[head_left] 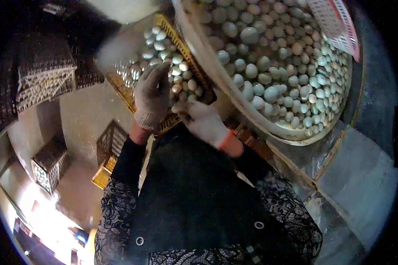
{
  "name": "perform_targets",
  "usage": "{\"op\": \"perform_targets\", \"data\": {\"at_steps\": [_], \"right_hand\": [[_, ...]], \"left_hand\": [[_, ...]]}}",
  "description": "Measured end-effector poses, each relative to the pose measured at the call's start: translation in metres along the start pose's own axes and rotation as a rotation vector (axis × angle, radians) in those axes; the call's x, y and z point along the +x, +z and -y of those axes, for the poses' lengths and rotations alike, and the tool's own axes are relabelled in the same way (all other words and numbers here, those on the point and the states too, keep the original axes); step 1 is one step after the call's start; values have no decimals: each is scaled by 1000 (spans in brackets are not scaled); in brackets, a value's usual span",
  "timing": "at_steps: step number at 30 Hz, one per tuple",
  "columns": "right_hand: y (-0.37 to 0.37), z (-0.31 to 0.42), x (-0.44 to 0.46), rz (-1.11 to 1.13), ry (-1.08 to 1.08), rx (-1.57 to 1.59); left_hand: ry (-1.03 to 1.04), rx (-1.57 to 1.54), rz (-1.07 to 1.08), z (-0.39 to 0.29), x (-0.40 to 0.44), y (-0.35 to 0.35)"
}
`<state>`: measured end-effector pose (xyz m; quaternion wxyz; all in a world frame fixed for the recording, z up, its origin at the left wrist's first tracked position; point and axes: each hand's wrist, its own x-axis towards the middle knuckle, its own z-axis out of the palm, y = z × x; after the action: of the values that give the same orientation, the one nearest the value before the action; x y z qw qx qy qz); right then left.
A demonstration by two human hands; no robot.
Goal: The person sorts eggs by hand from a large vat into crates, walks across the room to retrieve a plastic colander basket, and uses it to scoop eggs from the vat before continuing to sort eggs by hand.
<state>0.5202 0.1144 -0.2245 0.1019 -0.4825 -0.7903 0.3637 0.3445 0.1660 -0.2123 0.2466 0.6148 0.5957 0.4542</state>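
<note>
Both of my hands wear pale knitted gloves. My left hand [152,95] is over the near left part of a yellow plastic crate [181,42], its fingers reaching over the eggs [177,58] inside, loosely bent and apart. At the crate's near right corner, my right hand [203,119] has its fingers curled in; whatever they hold, if anything, is hidden. An orange band circles that glove's cuff. The eggs are whitish, pale green and brownish, lying loose and looking wet. Some are hidden under my left hand.
A large round tub [292,140] full of eggs stands right of the crate. A pink and white perforated basket [340,26] sits at its far right rim. Egg-filled crates [48,86] stand at left, with another crate [48,165] on the floor and a yellow one [104,172] nearer.
</note>
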Motion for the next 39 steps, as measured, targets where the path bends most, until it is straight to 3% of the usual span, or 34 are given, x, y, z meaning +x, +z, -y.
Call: {"op": "perform_targets", "data": {"at_steps": [1,2,5,7,8,10,11,13,14,15,16,18,20,21,22,24,26,29,31,33,35,38,39], "right_hand": [[-42,21,-11,-52,-56,14],[-84,42,-22,-104,-112,24],[-160,35,-33,-518,20,-33],[-192,6,-23,-503,308,4],[-197,-32,-21,-436,351,-57],[-189,-97,-12,-377,388,-99],[-188,-115,-6,-293,391,70],[-175,-155,16,-218,386,250],[-164,-176,33,-273,190,223],[-163,-167,41,-318,242,322],[-163,-157,48,-370,290,423],[-153,-177,56,-358,276,487],[-142,-205,73,-334,239,589],[-143,-207,81,-320,217,638],[-143,-209,84,-313,199,664],[-160,-171,73,-325,220,768],[-167,-153,66,-334,265,844],[-172,-155,80,-275,298,859],[-174,-160,90,-86,205,770],[-165,-183,90,-47,134,735],[-158,-195,90,-8,66,705],[-170,-163,72,-71,81,1155],[-173,-158,66,-144,-6,1089]], "left_hand": [[128,-33,-13,-35,22,-3],[119,-125,54,-62,38,1],[243,-94,399,-104,82,39],[203,52,536,-83,99,85],[133,207,655,-77,109,102],[43,359,684,-85,128,117],[-66,499,711,-87,134,122],[-75,387,784,-83,149,130],[-90,257,850,-79,158,135],[-87,269,851,-58,164,151],[77,243,830,-23,165,175],[237,217,813,-31,163,174],[-54,175,966,-56,169,158],[-54,180,961,-44,165,168],[-150,-132,871,-30,159,179],[-242,-437,767,-26,157,184],[-327,-481,757,-45,151,172],[-291,-627,780,-58,150,165],[-328,-535,791,-66,152,159],[-363,-439,797,-62,151,160],[-356,-831,689,-51,143,169],[-298,-581,724,-60,148,166],[-301,-585,728,-67,148,165]]}}
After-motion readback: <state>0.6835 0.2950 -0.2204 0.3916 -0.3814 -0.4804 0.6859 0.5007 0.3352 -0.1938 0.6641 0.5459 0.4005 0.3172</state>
